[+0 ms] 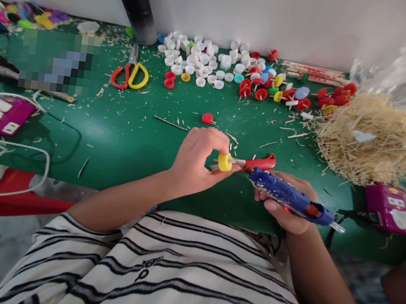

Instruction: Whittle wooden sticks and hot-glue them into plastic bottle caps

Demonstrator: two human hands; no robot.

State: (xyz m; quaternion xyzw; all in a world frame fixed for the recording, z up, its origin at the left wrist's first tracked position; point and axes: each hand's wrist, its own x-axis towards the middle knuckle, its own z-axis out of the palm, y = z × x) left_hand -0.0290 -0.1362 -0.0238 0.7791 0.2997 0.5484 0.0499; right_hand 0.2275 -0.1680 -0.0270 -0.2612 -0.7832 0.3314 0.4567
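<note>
My left hand [202,159] pinches a yellow bottle cap [224,162] between thumb and fingers, with a thin stick through it. In my right hand [293,204] is a blue glue gun [283,192], its tip pointing left at the stick beside the cap. Behind the tip lies a red-handled tool [261,161], partly hidden by my left hand and the gun. A red cap [207,118] rests on the green table just beyond my left hand, and a thin metal rod [170,123] lies to its left.
White caps [203,60], assembled coloured caps [261,94], scissors [131,75] and a black bottle [136,3] stand or lie along the back. A straw heap [372,139] and a magenta box [392,209] are right. Another magenta box [5,116] with white cables is left.
</note>
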